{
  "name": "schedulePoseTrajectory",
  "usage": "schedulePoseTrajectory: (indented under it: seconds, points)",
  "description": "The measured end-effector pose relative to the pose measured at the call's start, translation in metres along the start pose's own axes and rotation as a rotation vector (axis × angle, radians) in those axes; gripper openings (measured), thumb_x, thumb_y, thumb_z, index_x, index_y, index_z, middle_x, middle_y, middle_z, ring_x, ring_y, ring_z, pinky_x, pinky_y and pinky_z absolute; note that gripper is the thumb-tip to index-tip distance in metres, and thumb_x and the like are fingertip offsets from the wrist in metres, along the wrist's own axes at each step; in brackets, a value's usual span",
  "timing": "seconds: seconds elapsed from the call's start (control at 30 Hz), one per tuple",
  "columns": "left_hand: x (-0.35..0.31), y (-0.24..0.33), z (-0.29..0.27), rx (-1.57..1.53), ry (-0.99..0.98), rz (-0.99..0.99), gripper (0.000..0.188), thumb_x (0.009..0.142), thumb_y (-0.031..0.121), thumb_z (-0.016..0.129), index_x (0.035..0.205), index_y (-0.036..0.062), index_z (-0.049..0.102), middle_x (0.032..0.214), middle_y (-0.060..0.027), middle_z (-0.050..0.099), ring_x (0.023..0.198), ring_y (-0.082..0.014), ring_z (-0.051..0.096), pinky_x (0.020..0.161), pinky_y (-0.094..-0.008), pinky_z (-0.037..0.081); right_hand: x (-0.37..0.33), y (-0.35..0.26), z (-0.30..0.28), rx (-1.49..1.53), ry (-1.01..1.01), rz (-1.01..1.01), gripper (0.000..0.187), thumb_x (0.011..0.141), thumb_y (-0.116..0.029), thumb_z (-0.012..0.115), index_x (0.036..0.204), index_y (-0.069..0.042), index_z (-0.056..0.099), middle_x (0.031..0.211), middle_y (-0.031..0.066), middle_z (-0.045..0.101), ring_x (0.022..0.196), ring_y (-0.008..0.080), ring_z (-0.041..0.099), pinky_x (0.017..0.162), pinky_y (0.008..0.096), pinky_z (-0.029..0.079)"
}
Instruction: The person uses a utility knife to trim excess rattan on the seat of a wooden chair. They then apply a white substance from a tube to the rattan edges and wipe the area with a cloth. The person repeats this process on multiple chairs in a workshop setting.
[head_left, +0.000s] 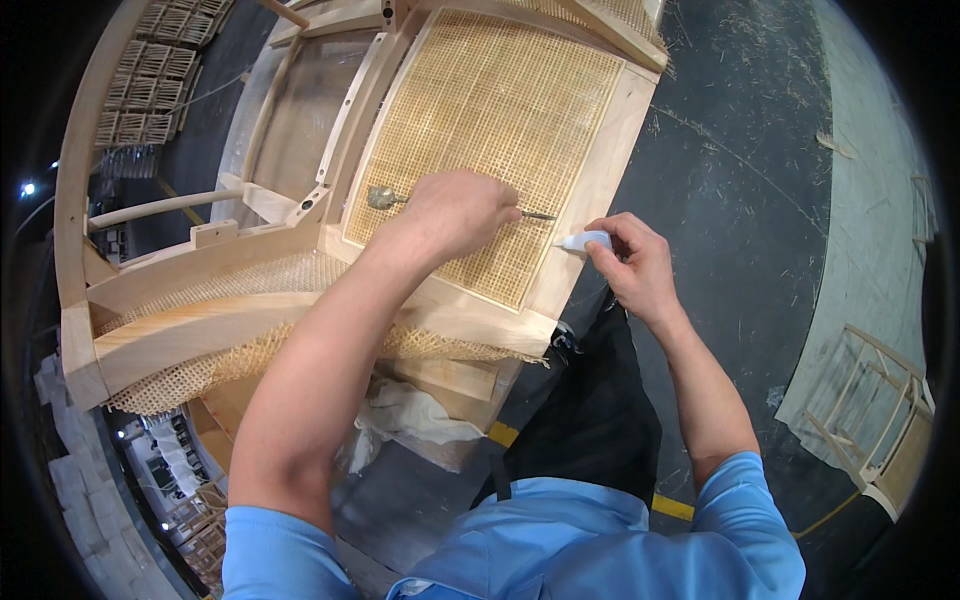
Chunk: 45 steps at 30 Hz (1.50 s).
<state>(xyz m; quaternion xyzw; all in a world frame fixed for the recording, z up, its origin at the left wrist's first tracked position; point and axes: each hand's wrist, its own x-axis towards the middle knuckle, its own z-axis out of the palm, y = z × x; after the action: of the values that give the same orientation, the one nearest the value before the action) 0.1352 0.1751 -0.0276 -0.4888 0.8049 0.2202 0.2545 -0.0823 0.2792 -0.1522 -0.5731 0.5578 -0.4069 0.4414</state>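
The cane panel (pixel 500 125) lies in a wooden frame (pixel 608 150). Over the panel's near part, the left hand (pixel 458 207), back upward, grips a slender tool (pixel 381 198); at the panel's right edge, the right hand (pixel 642 265) pinches a white bottle (pixel 590 241), nozzle inward.

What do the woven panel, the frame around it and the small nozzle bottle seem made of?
Woven panel: probably natural rattan cane, unpainted-looking; tan strands form an open grid. Frame: seemingly bare wood; pale, faintly grained. Nozzle bottle: likely smooth plastic; whitish, slightly translucent.

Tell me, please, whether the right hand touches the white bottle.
Touching: the head view shows the right hand pinching the white bottle by its wider end.
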Motion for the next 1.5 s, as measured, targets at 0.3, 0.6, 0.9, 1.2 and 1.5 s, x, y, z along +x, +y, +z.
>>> schedulePoseTrajectory:
  seconds: [0.3, 0.6, 0.9, 1.2, 1.5]
  points:
    - [-0.001, 0.0, -0.002, 0.047, -0.054, -0.044, 0.033, 0.104, 0.04, 0.054, 0.112, 0.0126, 0.071, 0.096, -0.0109, 0.075, 0.092, -0.0308, 0.072, 0.085, -0.046, 0.057, 0.012, 0.002, -0.008, -0.035, 0.05, -0.054, 0.018, 0.088, -0.01, 0.072, 0.103, 0.0, 0.072, 0.085, 0.0057, 0.065, 0.07, 0.0117, 0.059, 0.064, 0.0272, 0.048]
    - [0.0, 0.006, -0.003, 0.057, -0.122, -0.075, 0.034, 0.105, 0.04, 0.053, 0.116, 0.015, 0.073, 0.099, -0.0091, 0.076, 0.095, -0.0281, 0.072, 0.088, -0.0443, 0.057, 0.034, 0.007, -0.018, -0.042, 0.129, -0.08, 0.02, 0.087, -0.013, 0.072, 0.102, 0.0, 0.073, 0.084, 0.0095, 0.065, 0.07, 0.0168, 0.061, 0.064, 0.0305, 0.049]
    - [0.005, 0.005, 0.004, 0.036, -0.111, -0.043, 0.034, 0.105, 0.039, 0.053, 0.117, 0.0151, 0.073, 0.1, -0.0097, 0.076, 0.096, -0.0285, 0.072, 0.089, -0.0439, 0.057, 0.052, 0.01, -0.022, -0.037, 0.254, -0.046, 0.022, 0.088, -0.012, 0.072, 0.105, 0.002, 0.073, 0.086, 0.0093, 0.066, 0.071, 0.015, 0.062, 0.066, 0.0301, 0.051]
    - [0.01, 0.008, 0.007, 0.085, -0.174, -0.017, 0.036, 0.105, 0.041, 0.052, 0.12, 0.0152, 0.072, 0.106, -0.0099, 0.075, 0.1, -0.0301, 0.071, 0.092, -0.0446, 0.056, 0.026, 0.01, -0.022, 0.224, 0.342, 0.058, 0.022, 0.092, -0.012, 0.073, 0.109, 0.002, 0.073, 0.087, 0.0012, 0.063, 0.071, 0.0062, 0.053, 0.065, 0.0242, 0.046]
    - [0.016, 0.012, 0.002, 0.065, -0.247, -0.062, 0.037, 0.106, 0.04, 0.052, 0.126, 0.0178, 0.073, 0.112, -0.0082, 0.075, 0.105, -0.0282, 0.07, 0.095, -0.0427, 0.054, -0.008, 0.005, -0.022, 0.487, 0.355, 0.134, 0.022, 0.095, -0.006, 0.071, 0.114, 0.005, 0.07, 0.092, -0.0003, 0.065, 0.076, 0.0038, 0.055, 0.066, 0.0203, 0.046]
